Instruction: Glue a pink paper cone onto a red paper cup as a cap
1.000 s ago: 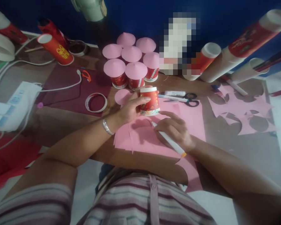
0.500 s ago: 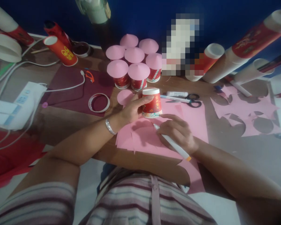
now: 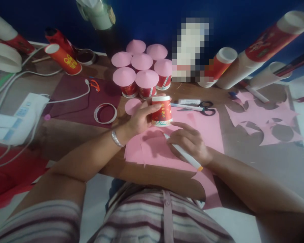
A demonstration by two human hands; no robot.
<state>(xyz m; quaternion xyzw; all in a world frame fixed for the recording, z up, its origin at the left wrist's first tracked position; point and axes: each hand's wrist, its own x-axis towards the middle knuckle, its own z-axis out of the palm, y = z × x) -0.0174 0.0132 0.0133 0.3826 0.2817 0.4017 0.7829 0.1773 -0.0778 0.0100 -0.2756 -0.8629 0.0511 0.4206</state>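
My left hand (image 3: 141, 118) is wrapped round a red paper cup (image 3: 162, 112) with a white top and a patterned lower band, held above the pink paper (image 3: 154, 148). In my right hand (image 3: 190, 143) is a white pen-shaped tube (image 3: 186, 156) with an orange end, its narrow tip pointing up and left. The right index finger stretches to the cup's lower edge. Just behind the cup lies a pink paper disc (image 3: 132, 106). Farther back stands a group of red cups (image 3: 129, 90) topped with pink paper cones (image 3: 142, 62).
Scissors (image 3: 207, 108), a white glue stick (image 3: 188, 101) and a pen lie behind the paper. Cut pink scraps (image 3: 262, 114) spread at right, near tall cardboard tubes (image 3: 239, 74). At left are a tape roll (image 3: 105, 113), white cables and a white power strip (image 3: 25, 114).
The cup has turned a little in my left hand, so its gold print shows differently. My right hand stays by the cup's lower edge. The whole view has shifted slightly.
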